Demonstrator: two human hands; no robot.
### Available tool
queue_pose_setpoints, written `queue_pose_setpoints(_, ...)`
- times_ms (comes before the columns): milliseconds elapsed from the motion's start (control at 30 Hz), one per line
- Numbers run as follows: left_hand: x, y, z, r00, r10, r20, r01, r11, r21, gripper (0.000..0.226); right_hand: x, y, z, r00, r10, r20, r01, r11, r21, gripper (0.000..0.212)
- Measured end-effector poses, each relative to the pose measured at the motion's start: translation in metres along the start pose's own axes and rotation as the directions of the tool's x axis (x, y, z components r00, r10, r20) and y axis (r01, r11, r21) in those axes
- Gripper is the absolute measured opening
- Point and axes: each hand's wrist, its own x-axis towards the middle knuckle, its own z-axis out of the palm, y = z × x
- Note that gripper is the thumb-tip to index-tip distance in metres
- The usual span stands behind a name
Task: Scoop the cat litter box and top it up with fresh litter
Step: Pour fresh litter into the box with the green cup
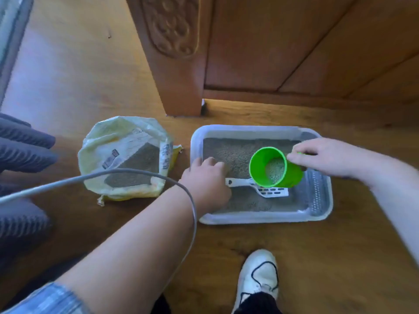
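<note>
A pale grey litter box [260,219] with grey litter sits on the wooden floor. Over its right half my right hand [326,158] grips the handle of a green cup [275,167], tipped on its side with its mouth facing me and some pale litter inside. My left hand [207,180] holds the handle end of a white slotted scoop [267,189], whose blade lies on the litter under the cup. An open yellow-white litter bag [127,157] stands left of the box, with grey litter showing in it.
A carved wooden cabinet [249,53] rises just behind the box. A grey cable [113,174] arcs over my left forearm and the bag. My white shoe [258,277] stands in front of the box. Dark grey ribbed cushions [22,155] lie at the left edge.
</note>
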Motion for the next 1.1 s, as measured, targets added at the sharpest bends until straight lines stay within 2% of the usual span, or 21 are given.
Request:
queue_pose_setpoints(67,0.006,0.005,0.006,0.996,-0.062,0.061,0.059,0.997,0.052,0.044,0.002,0.009,0.034,0.998,0.063,0.001,-0.062,0.995,-0.073,0.040)
queue_pose_setpoints(167,0.020,0.011,0.013,0.996,-0.050,0.077,0.044,0.996,0.077,0.054,0.002,0.011,0.075,0.990,0.140,-0.027,-0.143,0.975,-0.172,0.039)
queue_pose_setpoints(300,0.032,0.006,0.028,0.993,-0.064,0.096,0.051,0.990,0.133,0.077,0.003,0.015,0.113,0.985,0.054,-0.167,-0.110,0.932,-0.344,0.041)
queue_pose_setpoints(367,0.036,0.001,0.034,0.994,-0.061,0.092,0.046,0.988,0.149,0.081,0.005,0.012,0.121,0.980,0.017,-0.198,-0.086,0.934,-0.347,0.043)
queue_pose_setpoints(433,0.035,0.000,0.031,0.994,-0.064,0.092,0.053,0.991,0.123,0.079,0.005,0.004,0.124,0.978,-0.051,-0.204,-0.030,0.927,-0.374,0.039)
queue_pose_setpoints(533,0.035,-0.005,0.027,0.994,-0.066,0.083,0.058,0.993,0.103,0.063,0.009,-0.006,0.123,0.974,-0.107,-0.201,0.008,0.898,-0.439,0.032)
queue_pose_setpoints(600,0.035,-0.007,0.026,0.995,-0.055,0.078,0.048,0.995,0.087,0.059,0.012,-0.008,0.123,0.974,-0.109,-0.199,-0.005,0.868,-0.497,0.031)
queue_pose_setpoints(800,0.027,-0.008,0.025,0.996,-0.052,0.073,0.049,0.998,0.044,0.051,0.017,-0.012,0.128,0.986,-0.112,-0.120,0.039,0.870,-0.492,0.029)
queue_pose_setpoints(900,0.025,-0.008,0.024,0.994,-0.059,0.088,0.055,0.998,0.042,0.051,0.016,-0.013,0.128,0.988,-0.087,-0.124,0.003,0.830,-0.558,0.031)
queue_pose_setpoints(1000,0.023,-0.009,0.022,0.993,-0.061,0.096,0.058,0.998,0.035,0.053,0.017,-0.015,0.129,0.982,-0.122,-0.145,0.027,0.846,-0.532,0.034)
queue_pose_setpoints(1100,0.021,-0.011,0.021,0.994,-0.065,0.087,0.063,0.998,0.026,0.053,0.018,-0.019,0.129,0.988,-0.068,-0.140,-0.020,0.838,-0.545,0.032)
